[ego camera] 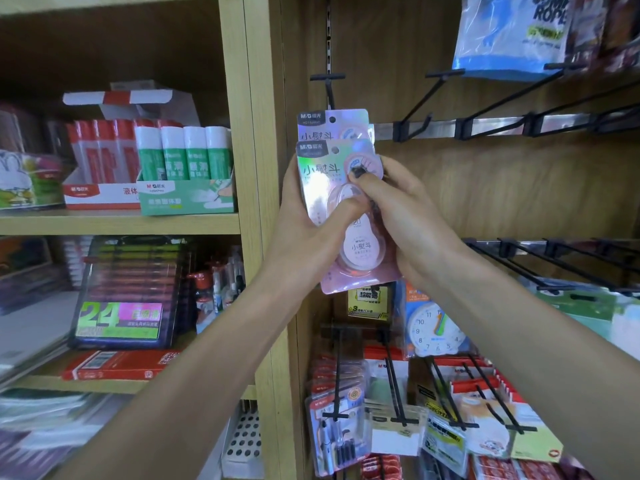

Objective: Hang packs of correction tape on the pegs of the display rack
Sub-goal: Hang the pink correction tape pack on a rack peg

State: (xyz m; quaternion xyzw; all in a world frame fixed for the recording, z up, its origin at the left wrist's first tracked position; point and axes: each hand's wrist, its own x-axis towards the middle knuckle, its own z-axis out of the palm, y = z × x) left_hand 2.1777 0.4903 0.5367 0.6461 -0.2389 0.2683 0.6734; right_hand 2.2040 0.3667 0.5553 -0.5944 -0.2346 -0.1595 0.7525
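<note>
Two hands closed on the front pack of correction tape [341, 209] just below the black peg [329, 88]: right fingers [367, 180] pinched its blister, the left hand [304, 223] curled round its left edge. A second pack [330, 124] sat behind, nearer the peg, its hole not plainly threaded. Hanging seemed underway; next, the front pack's hole needed lifting level with the peg's tip and sliding on.
</note>
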